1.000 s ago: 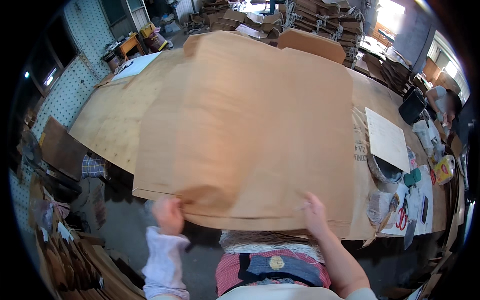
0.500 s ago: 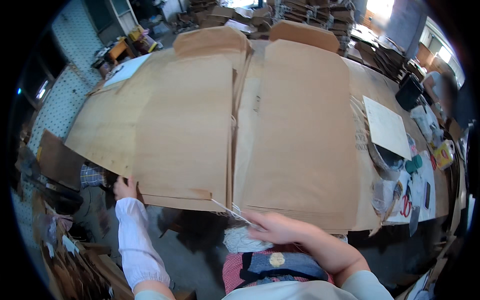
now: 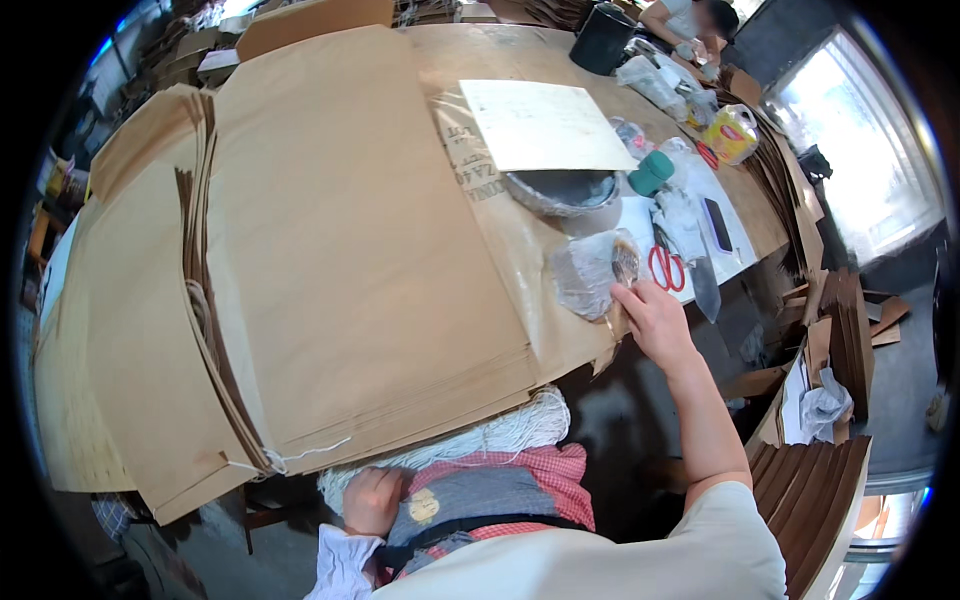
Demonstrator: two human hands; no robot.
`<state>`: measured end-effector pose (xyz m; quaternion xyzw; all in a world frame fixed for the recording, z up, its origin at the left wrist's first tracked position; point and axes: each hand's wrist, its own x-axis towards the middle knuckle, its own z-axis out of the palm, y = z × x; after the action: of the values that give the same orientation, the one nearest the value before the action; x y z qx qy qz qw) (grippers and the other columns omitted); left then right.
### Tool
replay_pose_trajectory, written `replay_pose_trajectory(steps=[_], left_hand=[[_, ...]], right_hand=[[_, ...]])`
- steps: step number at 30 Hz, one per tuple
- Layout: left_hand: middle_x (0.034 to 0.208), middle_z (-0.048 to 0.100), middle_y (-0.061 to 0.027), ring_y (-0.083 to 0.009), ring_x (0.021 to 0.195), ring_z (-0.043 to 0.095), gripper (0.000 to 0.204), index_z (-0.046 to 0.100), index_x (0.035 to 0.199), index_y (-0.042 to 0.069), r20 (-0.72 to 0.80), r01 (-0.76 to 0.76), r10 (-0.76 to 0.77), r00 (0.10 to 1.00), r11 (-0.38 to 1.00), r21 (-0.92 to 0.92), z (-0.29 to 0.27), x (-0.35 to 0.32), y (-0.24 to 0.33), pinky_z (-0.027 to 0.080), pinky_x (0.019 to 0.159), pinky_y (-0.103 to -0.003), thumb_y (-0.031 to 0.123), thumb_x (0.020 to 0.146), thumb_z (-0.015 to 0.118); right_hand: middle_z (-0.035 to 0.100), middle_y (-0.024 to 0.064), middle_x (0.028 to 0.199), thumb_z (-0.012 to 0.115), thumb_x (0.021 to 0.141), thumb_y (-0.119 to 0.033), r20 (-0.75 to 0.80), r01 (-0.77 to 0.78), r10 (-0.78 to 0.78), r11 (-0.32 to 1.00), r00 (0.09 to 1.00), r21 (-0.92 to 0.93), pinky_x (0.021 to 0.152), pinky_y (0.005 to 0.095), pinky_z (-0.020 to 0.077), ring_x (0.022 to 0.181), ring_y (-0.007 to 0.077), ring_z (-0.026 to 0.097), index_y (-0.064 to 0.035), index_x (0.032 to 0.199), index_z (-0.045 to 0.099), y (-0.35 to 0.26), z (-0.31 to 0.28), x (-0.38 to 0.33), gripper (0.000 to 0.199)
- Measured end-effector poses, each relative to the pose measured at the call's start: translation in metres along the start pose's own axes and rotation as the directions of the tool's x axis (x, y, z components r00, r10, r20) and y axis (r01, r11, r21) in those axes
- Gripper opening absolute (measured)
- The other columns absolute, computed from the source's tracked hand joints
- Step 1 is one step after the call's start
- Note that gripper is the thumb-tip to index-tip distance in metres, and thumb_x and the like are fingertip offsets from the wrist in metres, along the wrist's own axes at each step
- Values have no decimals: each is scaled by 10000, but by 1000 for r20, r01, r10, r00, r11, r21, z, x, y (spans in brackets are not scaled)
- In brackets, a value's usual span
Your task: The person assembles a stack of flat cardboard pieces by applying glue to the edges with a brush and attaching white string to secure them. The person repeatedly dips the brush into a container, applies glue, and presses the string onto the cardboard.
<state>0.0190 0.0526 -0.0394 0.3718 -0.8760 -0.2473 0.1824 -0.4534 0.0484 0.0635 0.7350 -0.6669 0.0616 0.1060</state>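
Note:
My right hand point(image 3: 652, 318) has its fingers closed round the handle end of a brush point(image 3: 625, 262), whose dark bristles lie over a clear plastic bag point(image 3: 584, 274) at the table's right front. My left hand point(image 3: 372, 500) is low by my lap, beside a bundle of white string point(image 3: 500, 432). Its fingers are curled, and what they hold, if anything, is hidden. Two stacks of brown paper bags cover much of the table: a wide stack point(image 3: 350, 230) in the middle and a narrower stack point(image 3: 140, 300) to its left. A loose white cord point(image 3: 310, 452) hangs at their front edge.
Near the brush are red-handled scissors point(image 3: 667, 268), a knife blade point(image 3: 706, 290), a phone point(image 3: 718, 225) and a green jar point(image 3: 651, 173). A white board point(image 3: 545, 125) partly covers a basin point(image 3: 565, 195). A black bucket point(image 3: 603, 40) stands farther back; another person point(image 3: 690, 30) works beyond.
My view has turned right. My right hand has left the white cord and grips the brush. My left hand has moved from the left stack's front corner down to my lap.

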Motion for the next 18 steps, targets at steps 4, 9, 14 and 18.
replay_pose_trajectory(steps=[4, 9, 14, 18], left_hand=[[769, 623, -85, -294, 707, 603, 147, 662, 811, 86, 15, 116, -123, 992, 964, 241, 6, -6, -19, 482, 621, -413, 131, 670, 667], [772, 624, -84, -293, 692, 611, 69, 667, 695, 103, 108, 140, -170, 980, 962, 236, 11, -8, -32, 477, 600, -424, 154, 652, 683], [703, 577, -88, -298, 668, 566, 62, 630, 662, 66, -66, 143, -131, 989, 963, 230, -11, 2, 4, 436, 574, -409, 104, 682, 675], [704, 580, -121, -327, 662, 566, 64, 609, 701, 36, -50, 234, -231, 972, 969, 74, -26, 1, 18, 451, 590, -412, 63, 752, 634]], right_hand=[[590, 4, 642, 639, 848, -74, -228, -233, 633, 559, 740, 796, 479, 227, 412, 528, 52, 518, 16, 827, 613, 7, -27, 48, 96], [596, 35, 594, 683, 814, -157, -5, -338, 727, 325, 687, 883, 462, 239, 434, 486, 79, 539, 34, 790, 609, 47, 21, 140, 206], [608, 63, 568, 695, 803, -223, -148, -427, 742, 524, 654, 737, 462, 271, 456, 470, 107, 553, 50, 786, 606, 68, 50, 158, 287], [613, 70, 589, 695, 809, -240, -32, -457, 777, 402, 628, 793, 452, 273, 451, 466, 106, 551, 53, 792, 603, 60, 20, 152, 308]])
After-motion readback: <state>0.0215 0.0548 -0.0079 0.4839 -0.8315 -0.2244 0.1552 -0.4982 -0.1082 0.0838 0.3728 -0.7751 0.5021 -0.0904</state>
